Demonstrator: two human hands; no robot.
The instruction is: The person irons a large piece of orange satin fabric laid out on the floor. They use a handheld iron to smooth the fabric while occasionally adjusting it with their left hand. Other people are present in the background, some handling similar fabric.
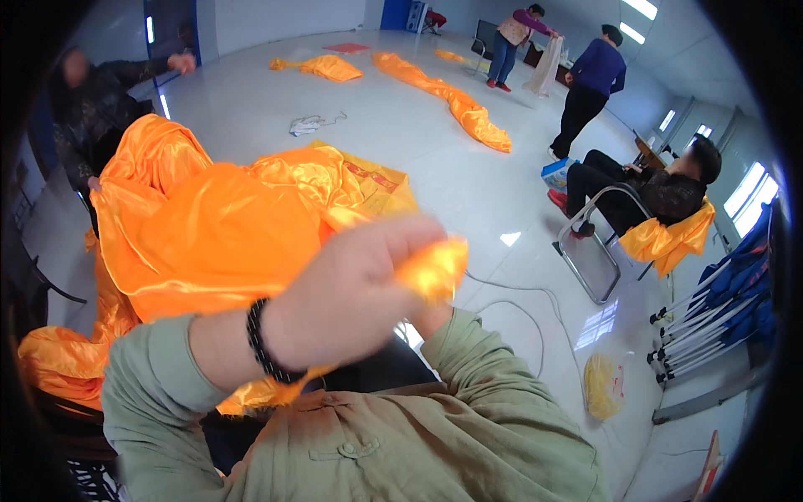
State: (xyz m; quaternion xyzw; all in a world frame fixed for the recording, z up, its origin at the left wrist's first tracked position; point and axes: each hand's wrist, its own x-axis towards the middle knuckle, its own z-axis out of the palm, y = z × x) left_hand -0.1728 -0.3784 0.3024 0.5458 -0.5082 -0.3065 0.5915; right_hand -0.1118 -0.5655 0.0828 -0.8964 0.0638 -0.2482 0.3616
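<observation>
My left hand (351,282), with a dark beaded bracelet (266,348) at the wrist, is raised in front of my chest. Its fingers are curled around a bunched end of orange satin cloth (434,270), slightly blurred. Only the wrist of my right hand (434,319) shows; the rest is hidden behind the left hand and the cloth. Beyond my left arm spreads a large, shiny orange satin sheet (219,232). A person (100,113) on the left grips its edge with one hand and stretches the other arm out. Whether the bunched end belongs to this sheet is hidden.
Orange cloth strips (464,103) lie on the glossy floor near a yellow printed bag (382,185). A person sits on a metal-framed chair (590,251) at right; two people stand behind. Cables (552,301), a yellow bundle (603,386) and folded poles with blue fabric (709,320) are at right.
</observation>
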